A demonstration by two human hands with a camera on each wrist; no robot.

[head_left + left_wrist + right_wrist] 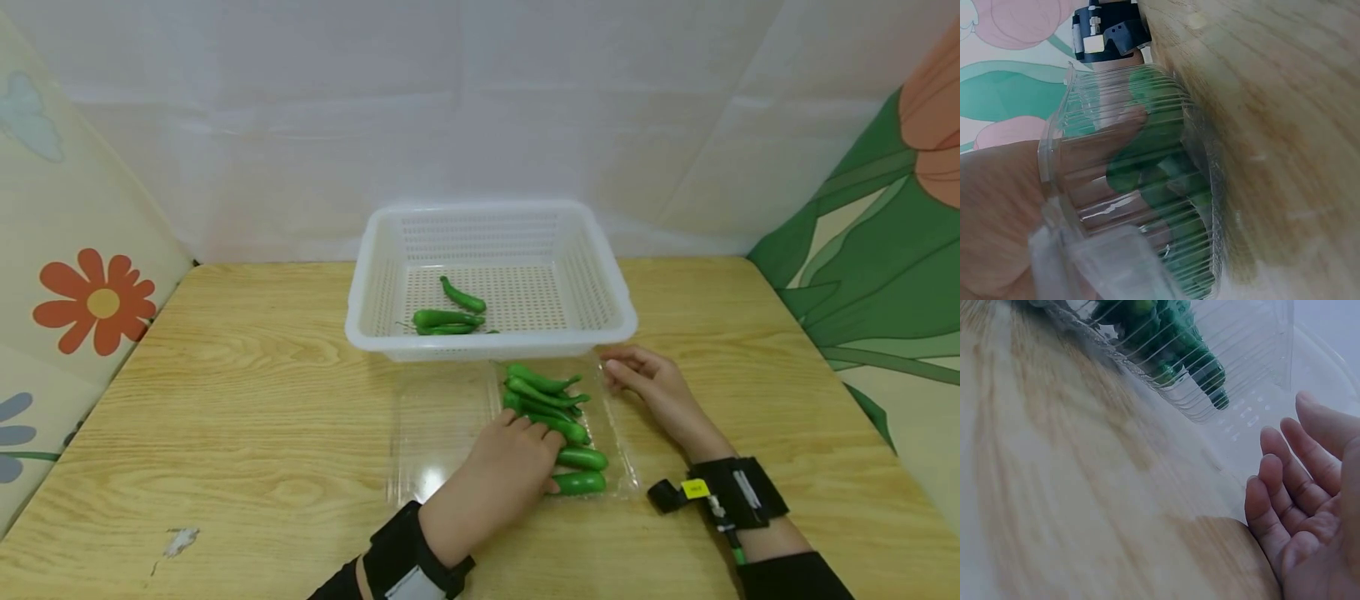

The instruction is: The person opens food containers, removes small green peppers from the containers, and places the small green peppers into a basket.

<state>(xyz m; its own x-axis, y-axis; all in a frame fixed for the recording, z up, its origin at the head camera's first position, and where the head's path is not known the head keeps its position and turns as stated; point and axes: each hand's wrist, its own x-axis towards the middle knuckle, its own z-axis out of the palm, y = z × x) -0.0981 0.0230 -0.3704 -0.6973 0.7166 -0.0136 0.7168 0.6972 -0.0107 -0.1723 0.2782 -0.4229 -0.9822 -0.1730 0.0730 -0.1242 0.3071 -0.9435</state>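
Observation:
In the head view, a clear plastic clamshell box (626, 467) lies opened out on the table, its lid half (442, 408) to the left. Several green peppers (581, 458) lie side by side in the right half. My left hand (506, 462) reaches over the front wall, its fingers resting on the middle peppers and the thumb by the nearest one. The left wrist view shows it through the ribbed wall, against the green peppers (1160, 150). By the box's far right corner is my right hand (656, 387), its fingers loosely bent and holding nothing (1310, 487).
Right behind the box stands a white plastic basket (491, 342) with several green peppers (450, 318) on its perforated floor. Wood-grain table (247, 400) extends on both sides. A white sheet (480, 125) hangs at the back, with flower-patterned panels left and right.

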